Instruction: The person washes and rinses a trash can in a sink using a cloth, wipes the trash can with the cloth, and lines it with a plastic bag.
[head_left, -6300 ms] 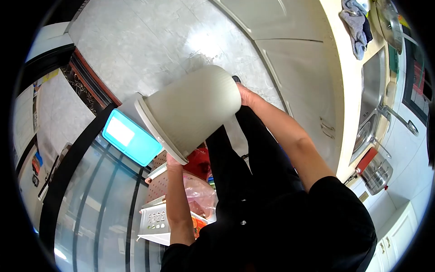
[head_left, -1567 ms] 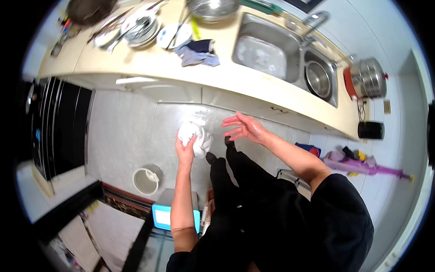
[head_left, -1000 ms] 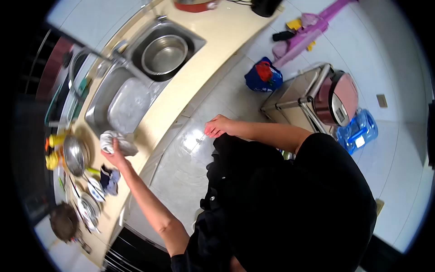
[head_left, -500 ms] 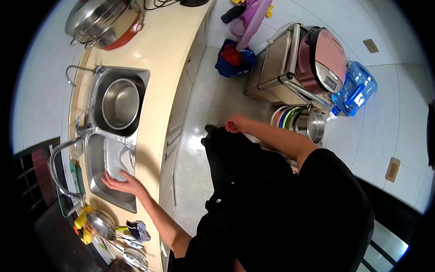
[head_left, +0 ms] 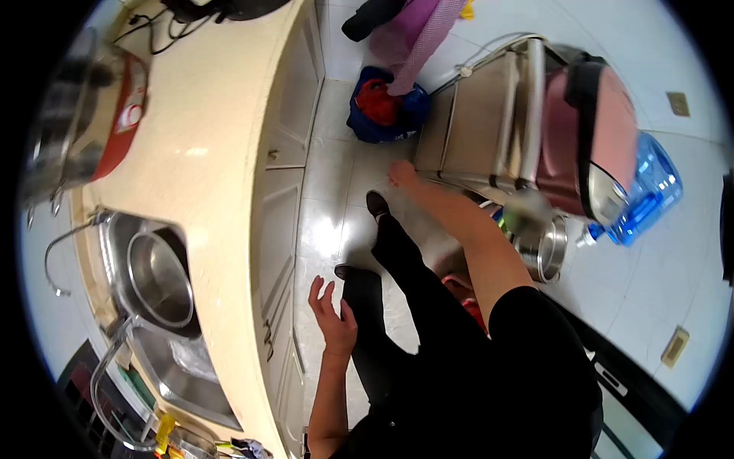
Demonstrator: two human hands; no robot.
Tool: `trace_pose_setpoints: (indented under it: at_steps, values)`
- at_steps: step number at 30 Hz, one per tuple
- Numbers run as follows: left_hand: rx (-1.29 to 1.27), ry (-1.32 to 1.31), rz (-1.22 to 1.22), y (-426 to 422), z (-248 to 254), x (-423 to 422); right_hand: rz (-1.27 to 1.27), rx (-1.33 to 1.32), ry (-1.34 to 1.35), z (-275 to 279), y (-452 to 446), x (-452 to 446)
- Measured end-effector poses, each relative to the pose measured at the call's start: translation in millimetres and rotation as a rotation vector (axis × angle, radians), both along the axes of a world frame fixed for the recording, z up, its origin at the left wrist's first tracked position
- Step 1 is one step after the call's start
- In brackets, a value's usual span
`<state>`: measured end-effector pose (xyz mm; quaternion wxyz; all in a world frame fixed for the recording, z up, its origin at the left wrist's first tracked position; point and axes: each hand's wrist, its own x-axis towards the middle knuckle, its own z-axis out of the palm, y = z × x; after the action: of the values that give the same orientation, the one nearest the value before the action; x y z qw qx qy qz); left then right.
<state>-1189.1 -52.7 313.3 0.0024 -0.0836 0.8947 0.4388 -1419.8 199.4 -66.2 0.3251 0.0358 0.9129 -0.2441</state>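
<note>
My left hand [head_left: 334, 317] hangs above the floor beside the white lower cabinets, its fingers apart and nothing in them. Farther forward, my right hand [head_left: 399, 173] is nearest to the metal shelf rack [head_left: 478, 115]; blur hides how its fingers are placed. To the left, a double steel sink [head_left: 172, 375] is set in the counter. One basin holds a steel pot [head_left: 160, 279], and a whitish translucent item [head_left: 193, 358] lies in the other, its kind unclear.
A pink rice cooker [head_left: 612, 130] sits on the rack, with a blue water bottle [head_left: 650, 191] beside it. Steel pots [head_left: 547, 249] stand low by the rack. A dark blue bag [head_left: 359, 122] with red contents rests on the floor ahead. The cream counter [head_left: 206, 168] runs along the left.
My left hand has left the sink and come over the floor. My right hand has moved forward. The view has shifted ahead, and my feet now show in a stride.
</note>
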Motion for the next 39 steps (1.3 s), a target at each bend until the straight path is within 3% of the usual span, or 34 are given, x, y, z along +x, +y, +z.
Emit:
trace_pose_setpoints:
  at_steps: [1,3,5,7,9,10,12,14,16,19,21,25,28,33,35,37,39]
  values:
    - [0.046,-0.044,0.028,8.9,-25.1,-9.2,0.758,0.443,0.335,-54.7,4.9,-22.1]
    - [0.156,-0.138,0.051,28.0,-59.9,-34.9,0.079,0.098,0.223,-1.1,4.2,-62.9]
    - [0.236,-0.218,0.052,42.5,-91.4,-53.3,-0.302,-0.038,0.237,14.5,-7.5,-105.7]
    - [0.251,-0.257,0.043,54.4,-123.4,-68.2,-0.317,-0.067,0.247,-10.8,-4.1,-137.8]
    - [0.263,-0.299,0.044,60.5,-145.4,-76.6,-0.314,0.213,0.329,-45.0,-9.2,-155.3]
    - [0.276,-0.325,0.045,62.5,-153.2,-81.4,-0.306,0.211,0.31,-53.1,-10.9,-163.8]
    - [0.239,-0.315,0.039,66.7,-165.9,-88.4,-0.311,0.002,0.1,-62.6,-7.9,-174.7]
    - [0.255,-0.33,0.063,68.1,-170.3,-93.5,-0.275,-0.037,0.055,-83.9,-2.5,-176.0]
    - [0.27,-0.322,0.086,66.9,-166.2,-101.2,-0.239,-0.076,0.031,-68.5,-2.2,-181.0]
    - [0.293,-0.274,0.128,63.0,-156.2,-108.9,-0.335,-0.039,0.22,-11.9,-7.0,-165.7]
    - [0.3,-0.252,0.147,61.3,-143.4,-112.7,-0.455,-0.091,0.675,38.5,-14.8,-146.0]
    - [0.327,-0.315,0.215,57.2,-120.8,-121.6,-0.352,-0.214,0.835,118.6,-10.5,-102.1]
    - [0.612,-0.378,0.358,53.5,-105.9,-114.9,-0.247,-0.295,0.765,182.5,-6.9,-47.7]
    - [1.195,-0.629,0.873,40.0,-103.3,-98.7,0.452,-0.668,0.352,312.0,-18.1,72.3]
    - [1.792,-0.453,0.718,34.0,-111.4,-67.6,0.696,-0.844,0.193,346.8,-27.0,105.2]
    - [1.547,-0.486,0.74,31.4,-109.5,-33.2,0.765,-0.876,0.134,366.7,-31.5,133.1]
    - [1.599,-0.383,0.864,19.3,-98.3,-4.5,0.784,-0.791,0.176,369.3,-34.9,142.8]
